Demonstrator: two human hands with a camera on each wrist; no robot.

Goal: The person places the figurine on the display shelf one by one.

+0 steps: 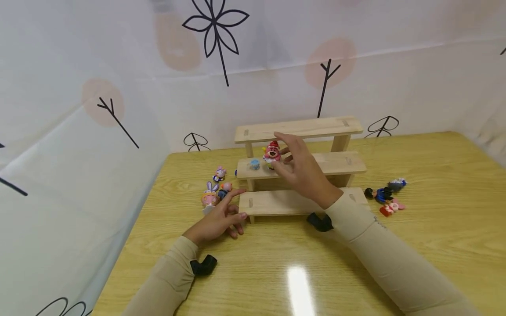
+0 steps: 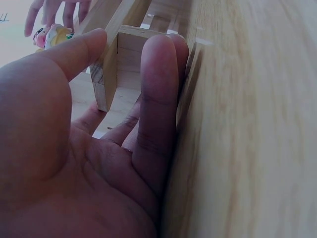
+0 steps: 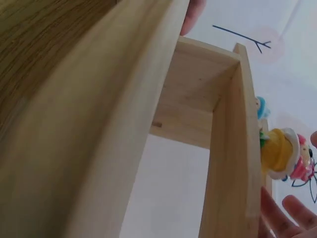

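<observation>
A pink bear figurine with a red hat (image 1: 271, 152) stands on the middle tier of a wooden three-step shelf (image 1: 272, 206). My right hand (image 1: 302, 171) is around its right side, thumb low and index finger raised. In the right wrist view, spread fingers (image 3: 287, 218) show apart from the figurine's yellow lower part (image 3: 278, 151). A small light-blue figurine (image 1: 254, 164) sits left of the bear. At the bottom tier's left end, my left hand (image 1: 219, 221) holds the board between thumb and index finger, its other fingers beneath in the left wrist view.
Left of the shelf lie several small figurines, among them one with rabbit ears (image 1: 210, 196) and a pink-and-blue one (image 1: 219, 174). On the right are a dark-haired figure in blue (image 1: 381, 194), a grey one (image 1: 396, 184) and a pink-and-red one (image 1: 392, 207). A patterned white cloth (image 1: 276, 92) hangs behind.
</observation>
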